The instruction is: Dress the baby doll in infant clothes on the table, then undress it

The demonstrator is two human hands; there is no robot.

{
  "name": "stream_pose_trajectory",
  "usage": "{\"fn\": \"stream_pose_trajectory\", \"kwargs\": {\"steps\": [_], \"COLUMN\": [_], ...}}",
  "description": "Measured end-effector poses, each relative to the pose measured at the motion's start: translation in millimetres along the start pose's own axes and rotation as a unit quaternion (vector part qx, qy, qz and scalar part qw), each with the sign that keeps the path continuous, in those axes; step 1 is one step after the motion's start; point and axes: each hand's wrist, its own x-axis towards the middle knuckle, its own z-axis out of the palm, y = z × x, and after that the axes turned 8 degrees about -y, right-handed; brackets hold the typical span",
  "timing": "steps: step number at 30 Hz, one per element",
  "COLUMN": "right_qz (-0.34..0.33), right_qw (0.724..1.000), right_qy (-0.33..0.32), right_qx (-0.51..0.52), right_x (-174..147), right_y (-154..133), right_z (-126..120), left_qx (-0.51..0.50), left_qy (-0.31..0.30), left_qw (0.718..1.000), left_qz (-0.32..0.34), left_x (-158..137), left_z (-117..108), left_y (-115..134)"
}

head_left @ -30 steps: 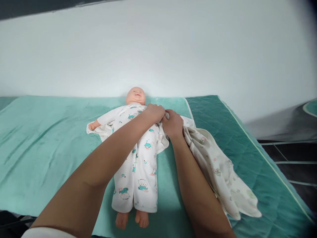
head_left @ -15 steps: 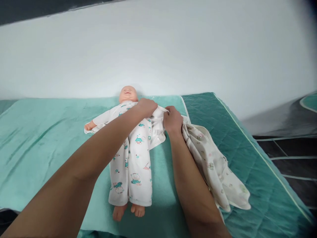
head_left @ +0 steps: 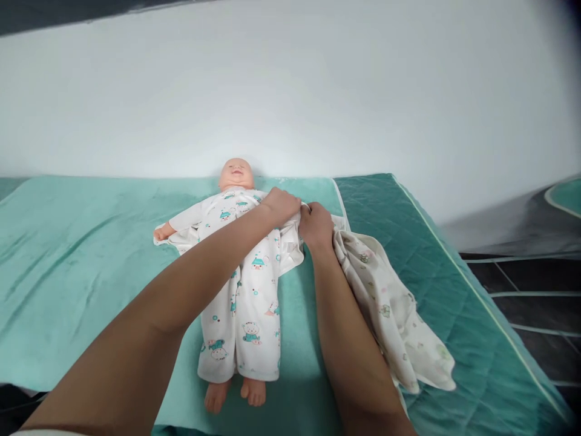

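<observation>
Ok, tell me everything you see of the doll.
The doll lies on its back on a pale green mat, head toward the wall, bare feet toward the camera. Its bald head looks plastic; its white outfit has teal prints. One sleeved arm angles outward; the other is hidden. The left forearm crosses its torso; left hand and right hand hold white fabric beside it.

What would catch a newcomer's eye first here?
A doll in white printed clothes lies face up on a light green blanket, head toward the wall. Beside its chest, the left hand and right hand grip white fabric. A rumpled cream cloth lies farther right.
</observation>
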Motion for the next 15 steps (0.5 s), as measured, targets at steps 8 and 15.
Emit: {"fn": "stream_pose_trajectory", "kwargs": {"steps": [8, 15], "right_qz": [0.005, 0.006], "right_qw": [0.992, 0.977], "right_qy": [0.046, 0.057], "right_qx": [0.114, 0.206], "right_x": [1.3, 5.5], "right_y": [6.2, 13.7], "right_z": [3.6, 4.0], "left_qx": [0.067, 0.084], "left_qy": [0.005, 0.011], "left_qw": [0.998, 0.996], "left_qz": [-0.017, -0.037], "left_x": [-24.0, -49.1], "left_z": [-20.4, -26.0], "left_y": [-26.6, -44.4]}}
